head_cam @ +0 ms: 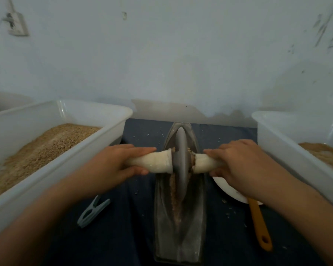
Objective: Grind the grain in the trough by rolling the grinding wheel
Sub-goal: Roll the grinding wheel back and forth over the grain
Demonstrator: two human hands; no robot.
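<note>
The left hand and right hand are each wrapped around a white axle handle of the grinding wheel, which is stood upright in the trough at mid-counter, toward its 12 o'clock end. Even pressure should be kept on both sides so the wheel is rolled straight over the grain. The plate at 3 o'clock is largely hidden by the right hand, and the tubs are cut off by the frame.

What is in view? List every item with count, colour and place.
trough: 1, grey metal, centre of cloth
grinding wheel: 1, grey disc, white handles, in trough
grain: brown strip along trough groove
tubs: 2, white, left and right, holding brown grain
clothes peg: 1, grey-green, left of trough
plate: 1, white, right of trough
utensil handle: 1, orange, by plate
cloth: 1, dark blue
socket: 1, white, on wall
left hand: grips left handle
right hand: grips right handle
</note>
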